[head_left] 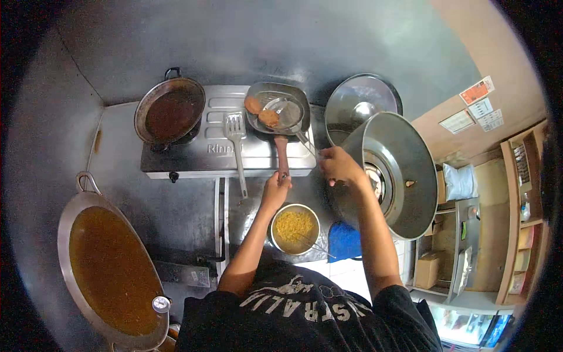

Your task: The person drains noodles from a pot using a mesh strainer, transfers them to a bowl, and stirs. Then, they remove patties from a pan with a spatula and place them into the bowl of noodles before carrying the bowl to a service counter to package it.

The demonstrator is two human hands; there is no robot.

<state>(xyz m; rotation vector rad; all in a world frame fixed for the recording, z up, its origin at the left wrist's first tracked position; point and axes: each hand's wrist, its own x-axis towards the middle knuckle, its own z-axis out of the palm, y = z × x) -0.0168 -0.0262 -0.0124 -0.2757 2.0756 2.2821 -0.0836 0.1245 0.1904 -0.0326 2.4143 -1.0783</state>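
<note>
- My left hand (275,189) is wrapped tight around the pan handle (282,154).
- The pan (278,107) sits on the stove (226,144), with two brown patties (261,111) and a strainer (287,111) in it.
- My right hand (339,166) grips the rim of the big pot (399,176), which is tipped on its side.
- A spatula (236,141) lies on the stove.
- A wok (170,111) sits to the left of the pan.
- A bowl of noodles (294,227) is just under my left hand.
</note>
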